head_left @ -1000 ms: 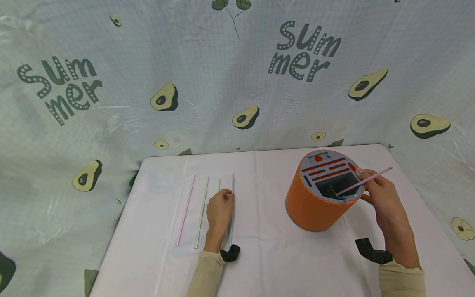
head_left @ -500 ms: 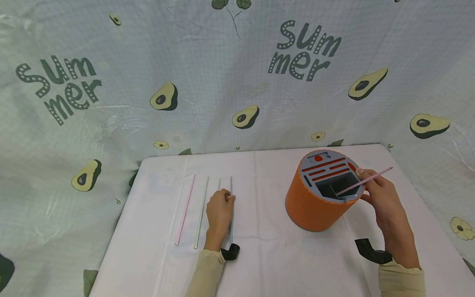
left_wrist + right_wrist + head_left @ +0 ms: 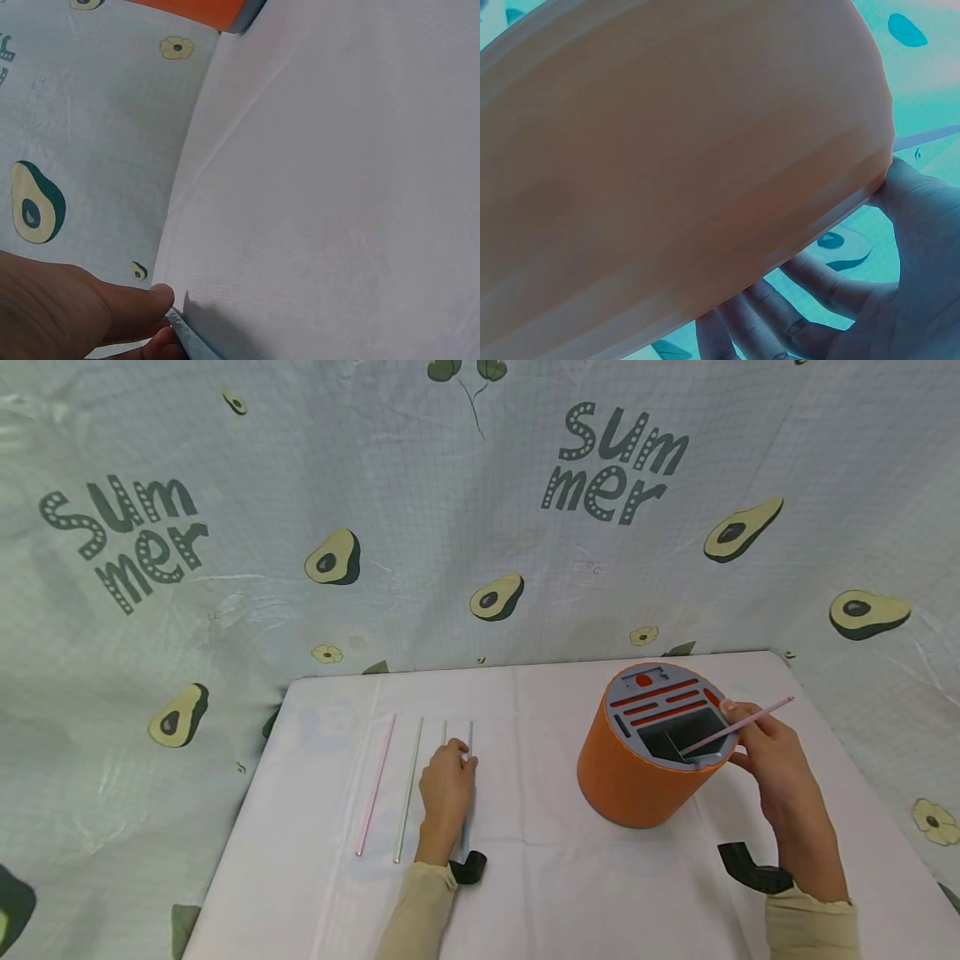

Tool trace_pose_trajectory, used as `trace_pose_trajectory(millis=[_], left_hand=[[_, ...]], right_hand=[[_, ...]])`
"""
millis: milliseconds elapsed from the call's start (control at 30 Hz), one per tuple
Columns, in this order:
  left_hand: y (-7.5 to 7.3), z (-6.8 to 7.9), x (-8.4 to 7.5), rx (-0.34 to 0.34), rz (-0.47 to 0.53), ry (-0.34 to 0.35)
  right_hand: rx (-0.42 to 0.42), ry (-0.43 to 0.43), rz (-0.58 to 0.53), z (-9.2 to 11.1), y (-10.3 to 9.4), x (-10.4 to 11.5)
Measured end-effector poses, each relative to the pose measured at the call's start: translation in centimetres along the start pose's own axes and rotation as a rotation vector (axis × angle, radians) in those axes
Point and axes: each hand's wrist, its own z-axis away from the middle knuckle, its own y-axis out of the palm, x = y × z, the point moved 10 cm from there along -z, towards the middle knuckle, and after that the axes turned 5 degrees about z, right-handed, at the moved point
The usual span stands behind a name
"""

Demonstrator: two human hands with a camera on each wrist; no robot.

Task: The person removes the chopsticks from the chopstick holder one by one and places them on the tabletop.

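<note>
Orange-walled container (image 3: 637, 777), round, on the right half of a table (image 3: 570, 902) spread with white cloth. Its grey top (image 3: 648, 681) carries red-lined slots, a red round patch and a large dark compartment. A pink stick (image 3: 768, 710) leans from that compartment, its far end projecting past the rim to the right.

Right hand (image 3: 776, 768) at the container's right rim: thumb up at the edge of the top, the other fingers spread below along the side wall, so the rim is gripped between them. Fingertips partly hidden behind the wall in the right wrist view. Pink stick crosses above this hand — contact between the two, cannot tell.

Left hand (image 3: 447, 789), well apart from the container, over a row of thin sticks. Thumb and fingers closed together on a pale blue stick (image 3: 470, 739), the rightmost of the row; left wrist view shows the pinch at its end. Beside it, partly covered by the hand, a short visible length of green stick (image 3: 444, 729). Further left, a pale green stick (image 3: 409, 789), then a rose stick (image 3: 376, 789) — these lie roughly side by side, apart from one another.

Beige sleeves (image 3: 420, 906), black bands at both wrists. Backdrop (image 3: 420, 468): pale sheet printed with avocados, flowers and "summer" lettering.
</note>
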Motion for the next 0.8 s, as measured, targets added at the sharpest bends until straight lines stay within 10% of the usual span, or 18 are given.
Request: trace_pose_trajectory(millis=[467, 800], left_hand=[[-1.1, 0.5, -2.6, -0.048, -0.013, 0.053], [-2.3, 2.8, -9.7, -0.036, 0.12, 0.282]], right_hand=[[-0.002, 0.007, 0.004, 0.0, 0.0, 0.0], [0.009, 0.01, 0.009, -0.1, 0.0, 0.1]])
